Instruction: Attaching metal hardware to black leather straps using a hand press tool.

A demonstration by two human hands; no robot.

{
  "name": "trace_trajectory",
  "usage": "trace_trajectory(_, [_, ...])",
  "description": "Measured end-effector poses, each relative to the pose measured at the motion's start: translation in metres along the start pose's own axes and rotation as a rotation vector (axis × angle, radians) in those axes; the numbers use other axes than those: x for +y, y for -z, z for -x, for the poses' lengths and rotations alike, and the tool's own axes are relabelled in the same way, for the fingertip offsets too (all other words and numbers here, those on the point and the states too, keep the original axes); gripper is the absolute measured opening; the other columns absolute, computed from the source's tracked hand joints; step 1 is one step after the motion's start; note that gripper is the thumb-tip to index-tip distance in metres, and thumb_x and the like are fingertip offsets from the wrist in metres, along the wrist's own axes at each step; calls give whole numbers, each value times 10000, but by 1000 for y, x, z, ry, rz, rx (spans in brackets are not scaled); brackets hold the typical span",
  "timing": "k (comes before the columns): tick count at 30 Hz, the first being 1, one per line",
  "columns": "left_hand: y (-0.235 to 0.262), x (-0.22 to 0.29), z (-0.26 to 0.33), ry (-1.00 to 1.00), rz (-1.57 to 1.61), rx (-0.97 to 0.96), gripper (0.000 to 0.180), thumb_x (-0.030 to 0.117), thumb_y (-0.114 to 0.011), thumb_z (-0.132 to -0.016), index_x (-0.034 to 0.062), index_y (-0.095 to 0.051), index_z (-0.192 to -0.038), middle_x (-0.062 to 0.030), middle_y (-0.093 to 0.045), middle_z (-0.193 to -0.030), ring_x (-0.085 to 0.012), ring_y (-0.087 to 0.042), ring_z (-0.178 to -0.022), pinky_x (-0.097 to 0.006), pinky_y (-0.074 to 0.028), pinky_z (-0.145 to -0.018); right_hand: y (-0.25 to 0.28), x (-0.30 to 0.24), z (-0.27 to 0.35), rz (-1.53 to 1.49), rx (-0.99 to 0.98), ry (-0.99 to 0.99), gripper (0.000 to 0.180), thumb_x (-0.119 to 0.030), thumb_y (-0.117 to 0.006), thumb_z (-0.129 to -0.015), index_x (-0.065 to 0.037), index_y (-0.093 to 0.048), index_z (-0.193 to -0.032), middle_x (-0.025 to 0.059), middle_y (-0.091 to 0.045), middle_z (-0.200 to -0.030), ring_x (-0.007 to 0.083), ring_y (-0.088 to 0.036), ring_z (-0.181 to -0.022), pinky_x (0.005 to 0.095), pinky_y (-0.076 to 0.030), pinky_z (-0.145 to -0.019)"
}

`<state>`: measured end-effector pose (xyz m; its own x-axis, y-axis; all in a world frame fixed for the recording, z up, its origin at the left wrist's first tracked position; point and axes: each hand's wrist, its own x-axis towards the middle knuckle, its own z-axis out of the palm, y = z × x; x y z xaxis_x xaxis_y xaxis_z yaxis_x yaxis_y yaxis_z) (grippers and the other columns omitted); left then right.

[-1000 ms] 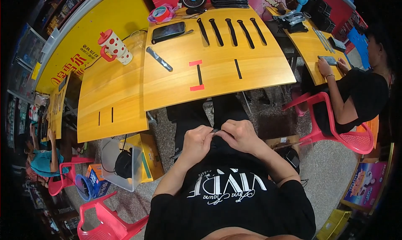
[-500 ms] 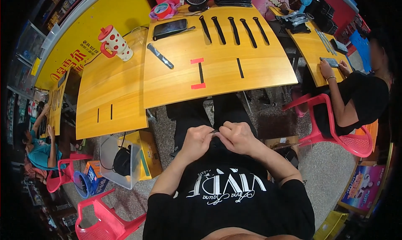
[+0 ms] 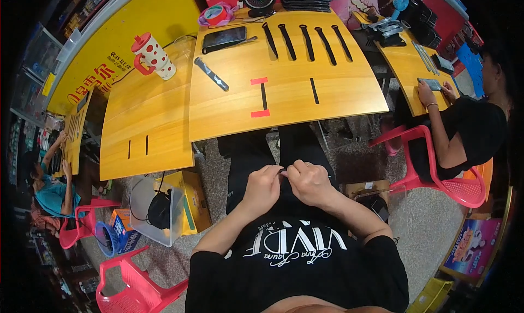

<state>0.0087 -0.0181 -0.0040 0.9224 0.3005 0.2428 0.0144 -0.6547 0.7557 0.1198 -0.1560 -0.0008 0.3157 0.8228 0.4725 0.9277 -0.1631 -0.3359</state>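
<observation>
The left hand (image 3: 262, 188) and the right hand (image 3: 310, 182) are held close together over the lap, below the big yellow desk (image 3: 164, 122). A small dark strip (image 3: 283, 172) is pinched between their fingertips. It is likely light and bendy, so it is best held by its ends.

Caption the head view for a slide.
Both hands, left hand and right hand, pinch a small dark strip above the lap.
</observation>
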Motion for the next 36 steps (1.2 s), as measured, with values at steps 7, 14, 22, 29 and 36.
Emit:
trace_trajectory(7, [53, -20, -24, 157, 902, -646, 243, 16, -590, -943, -28, -672, -1167, -112, -710, -1025, -156, -675, -834, -262, -530, -798, 24, 15, -7, -503, -26, 263, 161, -18, -702, -772, -14, -546, -733, 117, -499, -652, 292, -552, -532, 379, -418, -451])
trace_trajectory(14, [7, -10, -6, 457, 1383, -410, 225, 54, -633, -939, 7, -618, -1159, -59, -672, -1014, -103, -640, -842, -236, -520, -750, 27, 26, -11, -499, 8, 112, 156, -57, -682, -827, -34, -562, -730, 112, -532, -659, 309, -576, -543, 386, -438, -465])
trace_trajectory(22, [-13, -6, -7, 338, 1223, -174, 397, 46, -738, -847, -1, -594, -1213, -43, -631, -1051, -111, -609, -863, -237, -511, -762, 20, 26, -4, -422, 41, 1, 177, -77, -681, -836, -30, -550, -725, 130, -557, -670, 337, -580, -551, 411, -437, -466])
trace_trajectory(29, [-1, 2, -16, -8, 714, -118, 353, -3, -786, -761, 41, -702, -1101, -12, -612, -935, -80, -548, -791, -206, -460, -689, 14, 19, 6, -531, 37, -80, 129, -64, -678, -837, -19, -577, -771, 143, -598, -697, 349, -603, -581, 412, -448, -478])
trace_trajectory(36, [4, -1, -17, 39, 558, -105, 316, 90, -887, -660, 33, -615, -811, 5, -545, -742, -92, -496, -630, -234, -395, -553, 7, 10, 11, -591, 36, -117, 147, -28, -672, -822, -16, -570, -717, 148, -582, -666, 338, -602, -563, 399, -432, -466])
